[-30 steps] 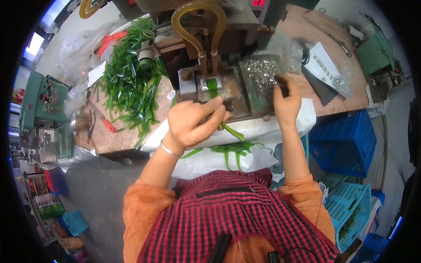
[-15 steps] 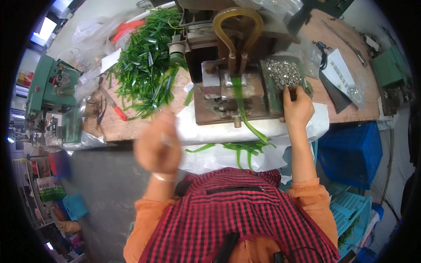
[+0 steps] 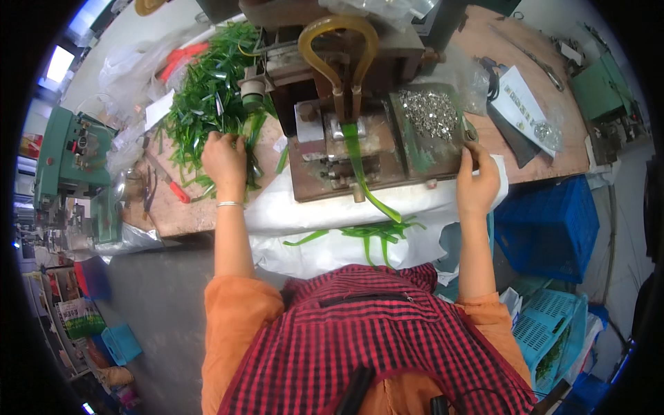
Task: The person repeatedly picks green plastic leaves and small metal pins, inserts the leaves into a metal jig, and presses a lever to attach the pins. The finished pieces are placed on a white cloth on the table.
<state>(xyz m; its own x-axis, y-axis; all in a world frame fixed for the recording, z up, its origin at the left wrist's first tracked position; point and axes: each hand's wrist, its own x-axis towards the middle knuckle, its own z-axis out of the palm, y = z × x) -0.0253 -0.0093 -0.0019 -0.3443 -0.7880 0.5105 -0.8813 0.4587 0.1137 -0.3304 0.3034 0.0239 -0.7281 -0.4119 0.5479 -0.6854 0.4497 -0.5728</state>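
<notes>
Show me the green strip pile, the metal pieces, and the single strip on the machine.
Green strip pile (image 3: 205, 102), head view: middle of the heap.
Metal pieces (image 3: 429, 115), head view: centre of the heap.
Single strip (image 3: 357, 164), head view: midway along its length.

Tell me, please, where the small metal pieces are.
In the head view, the small metal pieces lie right of centre, on the greenish tray, up-left of the right hand.

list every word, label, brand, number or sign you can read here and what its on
No text here is clear enough to quote.
Green and white package, lower left: printed characters, too blurred to read reliably.
White sheet, right: a row of small marks, too small to tell whether they are print.
</notes>
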